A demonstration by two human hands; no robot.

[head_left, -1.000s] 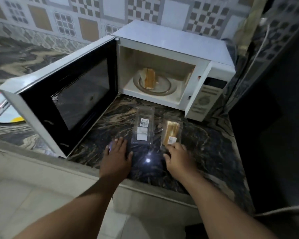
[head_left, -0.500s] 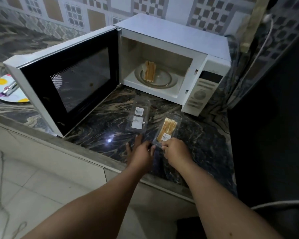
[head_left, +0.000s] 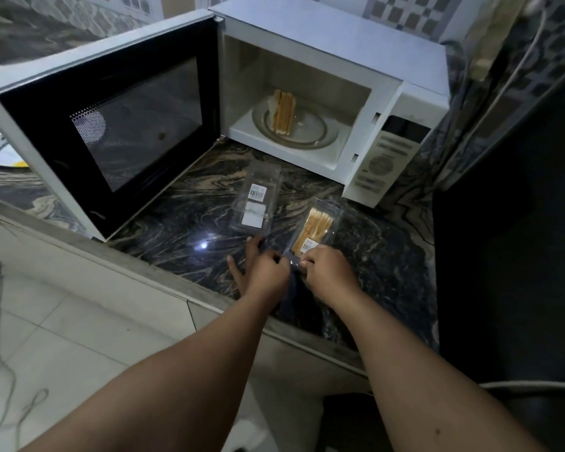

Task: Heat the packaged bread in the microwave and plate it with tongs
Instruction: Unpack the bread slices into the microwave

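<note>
Both hands [head_left: 299, 272] at bread packet [head_left: 313, 228] before open microwave [head_left: 323, 76], bread [head_left: 284, 112] inside.

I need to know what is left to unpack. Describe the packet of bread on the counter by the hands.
The packet of bread is a clear plastic wrapper holding a row of golden-brown slices, with a small white label near its near end. It lies flat on the dark marbled counter, right of an empty clear packet, in front of the open microwave. Both hands, left hand and right hand, pinch its near edge.
</note>
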